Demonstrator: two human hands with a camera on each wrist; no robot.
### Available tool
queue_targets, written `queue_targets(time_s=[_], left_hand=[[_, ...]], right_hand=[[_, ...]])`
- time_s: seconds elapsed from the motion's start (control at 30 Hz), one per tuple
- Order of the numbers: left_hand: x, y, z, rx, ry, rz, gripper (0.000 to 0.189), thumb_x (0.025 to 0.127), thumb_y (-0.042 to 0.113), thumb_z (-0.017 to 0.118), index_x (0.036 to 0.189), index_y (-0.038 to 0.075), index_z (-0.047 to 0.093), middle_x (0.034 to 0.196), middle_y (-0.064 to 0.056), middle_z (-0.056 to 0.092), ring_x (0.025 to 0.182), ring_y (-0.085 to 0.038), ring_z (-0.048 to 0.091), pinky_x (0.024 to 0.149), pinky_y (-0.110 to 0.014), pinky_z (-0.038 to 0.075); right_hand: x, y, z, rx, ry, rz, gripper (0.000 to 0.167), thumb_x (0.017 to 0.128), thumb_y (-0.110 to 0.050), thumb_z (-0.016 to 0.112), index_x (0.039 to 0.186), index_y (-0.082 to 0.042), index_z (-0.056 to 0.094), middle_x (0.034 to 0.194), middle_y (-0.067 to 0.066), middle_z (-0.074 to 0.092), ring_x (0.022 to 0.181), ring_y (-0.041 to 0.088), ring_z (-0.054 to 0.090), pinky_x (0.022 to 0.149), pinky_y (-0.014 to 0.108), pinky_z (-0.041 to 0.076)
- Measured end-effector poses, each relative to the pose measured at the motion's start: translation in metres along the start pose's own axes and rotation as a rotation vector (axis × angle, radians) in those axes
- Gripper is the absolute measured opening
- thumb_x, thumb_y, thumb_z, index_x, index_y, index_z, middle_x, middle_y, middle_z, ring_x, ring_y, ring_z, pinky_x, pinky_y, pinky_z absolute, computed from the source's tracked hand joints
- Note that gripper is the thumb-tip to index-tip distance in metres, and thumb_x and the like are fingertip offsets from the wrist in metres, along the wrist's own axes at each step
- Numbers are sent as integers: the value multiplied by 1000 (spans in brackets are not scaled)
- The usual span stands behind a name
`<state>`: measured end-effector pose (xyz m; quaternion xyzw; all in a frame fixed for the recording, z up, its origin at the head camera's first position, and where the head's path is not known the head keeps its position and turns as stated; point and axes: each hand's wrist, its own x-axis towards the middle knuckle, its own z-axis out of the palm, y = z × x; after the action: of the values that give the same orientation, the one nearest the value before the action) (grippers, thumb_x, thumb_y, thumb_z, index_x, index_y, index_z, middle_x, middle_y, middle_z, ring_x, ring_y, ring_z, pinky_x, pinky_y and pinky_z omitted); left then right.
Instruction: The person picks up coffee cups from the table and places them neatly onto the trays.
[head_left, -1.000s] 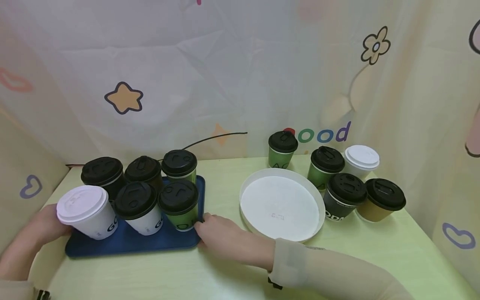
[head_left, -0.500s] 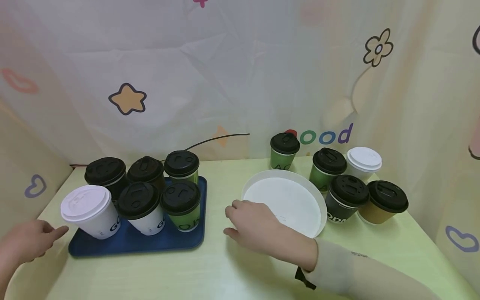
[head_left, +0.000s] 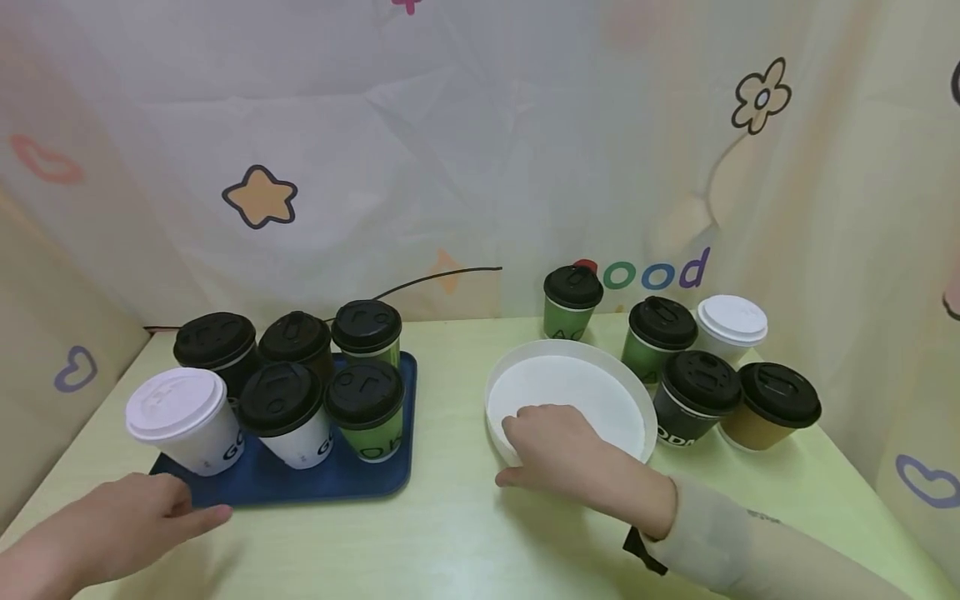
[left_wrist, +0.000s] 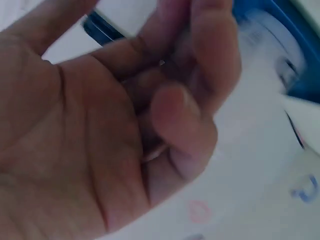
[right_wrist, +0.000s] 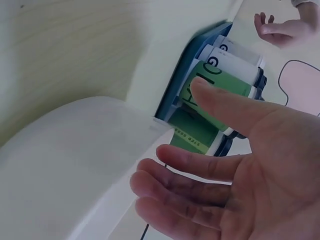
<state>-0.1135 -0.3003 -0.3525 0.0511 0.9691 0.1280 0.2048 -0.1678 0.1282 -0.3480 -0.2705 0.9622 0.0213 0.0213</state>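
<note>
My left hand (head_left: pixel 135 525) hovers in front of the near left corner of a blue tray (head_left: pixel 330 490), fingers loosely bent and holding nothing. Two rows of lidded paper coffee cups stand on the tray; the nearest to this hand is a white cup with a white lid (head_left: pixel 176 404). My right hand (head_left: pixel 558 450) hangs over the near left rim of a round white dish (head_left: pixel 577 383). In the right wrist view its thumb and fingers are spread apart beside the dish wall (right_wrist: pixel 65 165), with nothing between them. Whether they touch the rim cannot be told.
Right of the dish stand a dark cup (head_left: pixel 681 417), a brown cup (head_left: pixel 753 425), a green cup (head_left: pixel 641 354) and a white-lidded cup (head_left: pixel 723 342). Another green cup (head_left: pixel 566 321) is behind the dish. A patterned curtain (head_left: pixel 450 150) encloses the table's back and sides.
Both hands have let go of the tray's sides. The left hand has moved right and nearer the front; the right hand has moved right to the dish. Tray and cups stay in place.
</note>
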Motion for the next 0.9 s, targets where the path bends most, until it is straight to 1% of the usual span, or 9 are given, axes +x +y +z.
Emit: queue_targets(time_s=[0.1, 0.17, 0.27, 0.33, 0.47, 0.57, 0.7, 0.8, 0.9], left_hand=[[2, 24, 2, -43, -36, 116, 38, 100, 47, 63, 80, 15, 63, 67, 7, 51, 64, -12, 47, 58, -29, 38], [4, 36, 2, -84, -53, 216, 31, 101, 44, 64, 85, 18, 64, 70, 9, 53, 65, -9, 48, 58, -28, 40], [9, 50, 3, -131, -82, 340, 25, 102, 44, 63, 93, 21, 67, 77, 12, 57, 71, -6, 50, 60, -27, 44], [13, 60, 4, -169, -106, 401, 23, 101, 44, 64, 99, 22, 69, 81, 12, 59, 73, -6, 52, 61, -27, 46], [22, 81, 8, -238, -130, 494, 24, 100, 45, 66, 107, 22, 70, 85, 13, 60, 76, -7, 55, 63, -27, 49], [28, 97, 14, -270, -106, 547, 29, 100, 44, 67, 112, 18, 69, 89, 14, 61, 80, -6, 55, 67, -27, 50], [34, 119, 22, -303, -52, 580, 43, 99, 43, 68, 124, 8, 66, 95, 11, 60, 87, -8, 56, 71, -28, 51], [37, 132, 28, -330, -11, 570, 54, 99, 43, 69, 133, 2, 60, 105, 6, 62, 95, -13, 58, 78, -30, 53], [40, 145, 34, -344, 35, 558, 57, 100, 40, 69, 137, -2, 56, 113, -1, 61, 102, -20, 59, 84, -35, 54]], right_hand=[[-1, 4, 2, 20, -10, -2, 44, 79, -44, 87, 78, -12, 58, 71, 1, 53, 64, 23, 58, 55, 43, 51], [-3, 5, 3, 27, -13, -2, 44, 78, -43, 88, 77, -12, 56, 70, 0, 52, 63, 23, 57, 54, 43, 50], [-5, 7, 4, 42, -25, -5, 44, 78, -41, 88, 75, -14, 54, 68, -1, 50, 61, 20, 53, 53, 41, 48], [-6, 9, 5, 54, -32, -15, 43, 79, -38, 88, 74, -15, 52, 67, -2, 47, 60, 18, 50, 52, 40, 46], [-8, 11, 6, 72, -34, -47, 39, 81, -29, 87, 76, -15, 51, 68, -3, 47, 61, 17, 48, 51, 39, 44], [-7, 12, 8, 70, -36, -72, 33, 82, -21, 84, 79, -14, 52, 69, -3, 49, 63, 18, 51, 52, 40, 46], [-6, 12, 12, 76, -38, -100, 24, 83, -6, 76, 80, -10, 53, 71, 1, 54, 65, 22, 55, 53, 43, 48], [-5, 10, 14, 97, -51, -101, 22, 84, 1, 72, 81, -9, 53, 72, 3, 55, 66, 24, 57, 53, 43, 49], [-5, 8, 16, 113, -69, -98, 24, 85, 1, 72, 81, -10, 52, 72, 2, 55, 65, 22, 56, 53, 42, 49]])
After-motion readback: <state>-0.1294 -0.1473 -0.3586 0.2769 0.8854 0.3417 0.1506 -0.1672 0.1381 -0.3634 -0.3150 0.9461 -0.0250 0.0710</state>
